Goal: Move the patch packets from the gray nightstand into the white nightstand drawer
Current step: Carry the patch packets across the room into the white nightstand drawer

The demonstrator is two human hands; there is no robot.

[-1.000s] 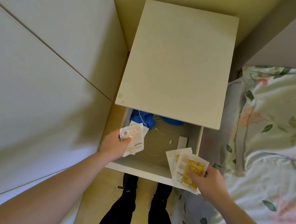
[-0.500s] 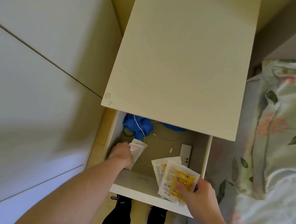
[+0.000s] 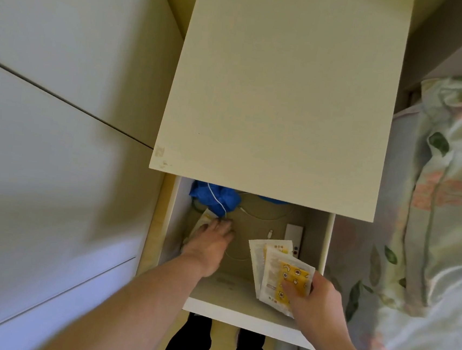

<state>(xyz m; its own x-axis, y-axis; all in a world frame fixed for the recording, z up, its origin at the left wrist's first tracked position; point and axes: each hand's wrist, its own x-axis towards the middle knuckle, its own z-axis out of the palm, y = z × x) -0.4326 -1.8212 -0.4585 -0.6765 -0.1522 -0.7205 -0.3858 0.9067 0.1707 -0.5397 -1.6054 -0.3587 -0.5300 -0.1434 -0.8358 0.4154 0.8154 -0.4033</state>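
Note:
The white nightstand (image 3: 283, 89) fills the upper middle, and its drawer (image 3: 241, 314) is pulled out toward me. My left hand (image 3: 212, 240) reaches deep into the drawer's left side, palm down on a pale patch packet (image 3: 202, 220) that pokes out beyond the fingers. My right hand (image 3: 314, 298) hovers over the drawer's right front corner, pinching a fanned stack of patch packets (image 3: 274, 266); the top one has a yellow printed patch. The gray nightstand is out of view.
Inside the drawer lie a blue crumpled cloth (image 3: 216, 198), a thin white cable (image 3: 265, 216) and a white remote-like bar (image 3: 293, 234). White cabinet doors (image 3: 45, 128) stand on the left, a floral bedspread (image 3: 431, 222) on the right. My legs (image 3: 218, 348) show below the drawer front.
My left hand has gone from above the drawer's front left down to its bottom with its packet. My right hand brought its stack further over the drawer. The camera leaned closer.

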